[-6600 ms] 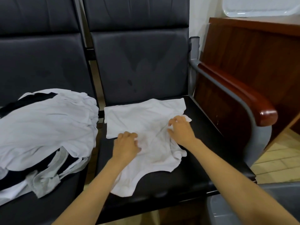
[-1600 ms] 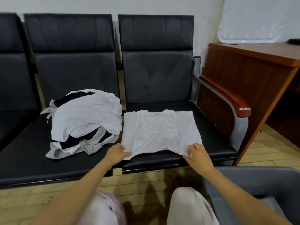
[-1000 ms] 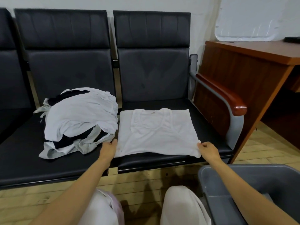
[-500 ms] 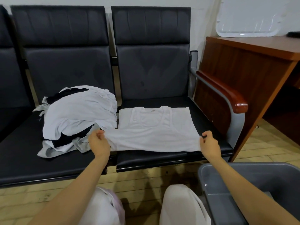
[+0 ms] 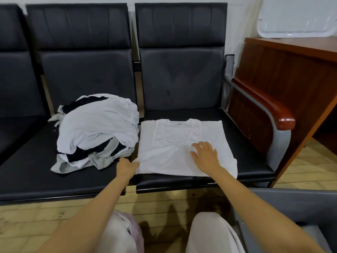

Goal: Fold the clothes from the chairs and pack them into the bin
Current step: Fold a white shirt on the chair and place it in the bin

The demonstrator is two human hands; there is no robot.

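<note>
Compared to half a second back, not much is different on the left: the pile of clothes [image 5: 96, 132], white, grey and black stuff all tangled, sits the same way on the middle seat [image 5: 27, 170]. The left hand [image 5: 126, 166] has dropped down to the seat and is curled on the near left corner of the white undershirt [image 5: 182, 148], pinching the hem there. Before, that corner was lifted and pulled tight toward the pile. Now the undershirt lies flat on the right seat [image 5: 246, 161], neckline toward the backrest, its left edge just beside the pile. The right hand [image 5: 205, 154] has let go of the near right corner and moved in. It's lying flat on the middle of the shirt with fingers spread, holding nothing.

Hard-to-see bits: the left fingertips are mostly hidden behind the knuckles. The black items in the pile are buried, so I can't tell what they are. The grey bin [image 5: 291, 203] at the bottom right is cut off by the frame and the right arm, and I can't make out what's inside it.
</note>
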